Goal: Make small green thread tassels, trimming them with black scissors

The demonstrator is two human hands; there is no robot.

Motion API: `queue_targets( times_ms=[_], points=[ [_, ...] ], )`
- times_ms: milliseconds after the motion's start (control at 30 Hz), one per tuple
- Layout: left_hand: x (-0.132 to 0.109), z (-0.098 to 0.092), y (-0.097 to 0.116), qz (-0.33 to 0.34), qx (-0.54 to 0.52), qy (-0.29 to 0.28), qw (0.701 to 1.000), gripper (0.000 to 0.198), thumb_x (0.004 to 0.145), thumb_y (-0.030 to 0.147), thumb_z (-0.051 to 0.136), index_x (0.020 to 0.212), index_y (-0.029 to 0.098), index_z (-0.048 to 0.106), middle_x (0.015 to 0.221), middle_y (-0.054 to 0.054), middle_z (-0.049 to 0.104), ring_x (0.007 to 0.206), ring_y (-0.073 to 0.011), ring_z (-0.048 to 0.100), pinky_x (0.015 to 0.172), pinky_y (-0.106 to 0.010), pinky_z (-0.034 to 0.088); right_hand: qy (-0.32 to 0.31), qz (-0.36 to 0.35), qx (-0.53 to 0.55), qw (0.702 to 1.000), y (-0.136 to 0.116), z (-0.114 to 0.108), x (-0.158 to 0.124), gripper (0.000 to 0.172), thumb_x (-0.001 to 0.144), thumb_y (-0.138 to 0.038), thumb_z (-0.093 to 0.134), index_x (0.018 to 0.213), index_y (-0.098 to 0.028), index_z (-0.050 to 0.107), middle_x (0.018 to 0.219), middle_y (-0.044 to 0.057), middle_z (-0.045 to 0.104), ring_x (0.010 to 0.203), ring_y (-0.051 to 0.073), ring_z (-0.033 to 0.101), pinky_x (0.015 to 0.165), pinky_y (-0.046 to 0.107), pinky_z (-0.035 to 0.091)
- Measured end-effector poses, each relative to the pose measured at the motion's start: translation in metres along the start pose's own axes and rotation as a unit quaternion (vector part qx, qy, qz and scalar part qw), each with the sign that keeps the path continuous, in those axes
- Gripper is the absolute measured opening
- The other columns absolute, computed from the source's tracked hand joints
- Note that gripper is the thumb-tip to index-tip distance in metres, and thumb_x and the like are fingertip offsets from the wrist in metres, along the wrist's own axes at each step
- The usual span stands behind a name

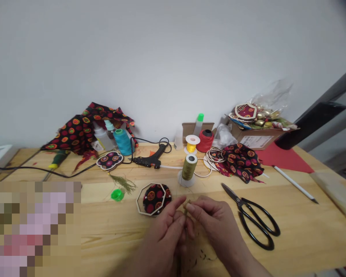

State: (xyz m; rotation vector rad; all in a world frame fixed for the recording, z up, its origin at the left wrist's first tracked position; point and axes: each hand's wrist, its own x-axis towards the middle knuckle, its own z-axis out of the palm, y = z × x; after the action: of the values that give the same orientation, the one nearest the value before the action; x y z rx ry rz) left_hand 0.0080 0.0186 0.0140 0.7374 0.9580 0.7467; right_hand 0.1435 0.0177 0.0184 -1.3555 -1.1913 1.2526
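Both hands meet close together above the front middle of the table. My left hand [173, 227] has its fingers closed around a thin bundle of olive thread [185, 211], its forefinger stretched out. My right hand [216, 215] pinches the top of that bundle between thumb and fingertips. Much of the bundle is hidden by the fingers. Just behind stands an olive thread spool [189, 169]. Left of the hands lie an octagonal wooden frame [139, 207] and a round black patterned fabric piece [154, 198]. Black-handled scissors [250, 215] rest to the right, blades partly crossed and pointing away.
A glue gun [151, 158], a blue thread cone [123, 142], a red thread cone [206, 141] and a yellow spool [192, 145] stand farther back. A flower ornament [109, 160] with an olive tassel and a green cap [117, 195] lie left. A white pencil [294, 184] lies right.
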Motion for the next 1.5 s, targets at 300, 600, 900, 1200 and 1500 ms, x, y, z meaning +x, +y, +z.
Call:
queue_targets(
  times_ms=[300, 600, 900, 1200, 1500],
  points=[
    [-0.003, 0.003, 0.0, 0.006, 0.023, -0.005, 1.0, 0.059, 0.082, 0.036, 0.059, 0.133, 0.015, 0.04, 0.065, 0.003, 0.058, 0.049, -0.009, 0.04, 0.047, -0.023, 0.03, 0.051, -0.039, -0.052, 0.997, 0.002, 0.001, 0.001, 0.038, 0.078, -0.028, 0.061, 0.042, -0.019, 0.06, 0.046, -0.003, 0.048, 0.052, 0.012, 0.047, 0.056, 0.024, 0.037],
    [-0.004, 0.003, 0.001, 0.035, 0.01, 0.002, 0.999, 0.076, 0.078, 0.037, 0.062, 0.141, 0.011, 0.029, 0.063, 0.002, 0.057, 0.047, -0.0091, 0.037, 0.045, -0.024, 0.026, -0.047, 0.068, 0.117, 0.99, 0.012, -0.015, 0.002, 0.027, 0.072, -0.041, 0.07, 0.061, -0.016, 0.073, 0.051, -0.004, 0.053, 0.055, 0.012, 0.046, 0.06, 0.025, 0.038],
    [-0.008, 0.002, 0.0, 0.048, 0.061, -0.042, 0.996, 0.07, 0.085, 0.035, 0.056, 0.145, 0.014, 0.026, 0.063, 0.004, 0.054, 0.05, -0.0103, 0.042, 0.049, -0.025, 0.03, -0.195, 0.126, 0.292, 0.928, 0.019, -0.013, 0.003, 0.024, 0.067, -0.032, 0.078, 0.084, -0.016, 0.076, 0.066, 0.003, 0.07, 0.058, 0.015, 0.063, 0.06, 0.026, 0.045],
    [-0.006, -0.005, -0.01, 0.039, 0.037, -0.044, 0.998, 0.067, 0.085, 0.036, 0.057, 0.144, 0.019, 0.03, 0.067, 0.002, 0.058, 0.052, -0.0103, 0.044, 0.048, -0.025, 0.028, -0.217, 0.123, 0.325, 0.912, 0.016, -0.01, 0.003, 0.026, 0.063, -0.032, 0.08, 0.081, -0.015, 0.076, 0.063, 0.002, 0.07, 0.054, 0.014, 0.065, 0.057, 0.024, 0.046],
    [-0.004, -0.005, -0.009, 0.032, -0.004, -0.051, 0.998, 0.07, 0.083, 0.036, 0.061, 0.143, 0.017, 0.031, 0.062, 0.004, 0.057, 0.048, -0.0088, 0.041, 0.046, -0.024, 0.024, -0.196, 0.114, 0.317, 0.921, 0.015, -0.006, 0.004, 0.026, 0.06, -0.033, 0.081, 0.076, -0.013, 0.075, 0.059, 0.002, 0.07, 0.05, 0.015, 0.064, 0.054, 0.023, 0.045]
  ],
)
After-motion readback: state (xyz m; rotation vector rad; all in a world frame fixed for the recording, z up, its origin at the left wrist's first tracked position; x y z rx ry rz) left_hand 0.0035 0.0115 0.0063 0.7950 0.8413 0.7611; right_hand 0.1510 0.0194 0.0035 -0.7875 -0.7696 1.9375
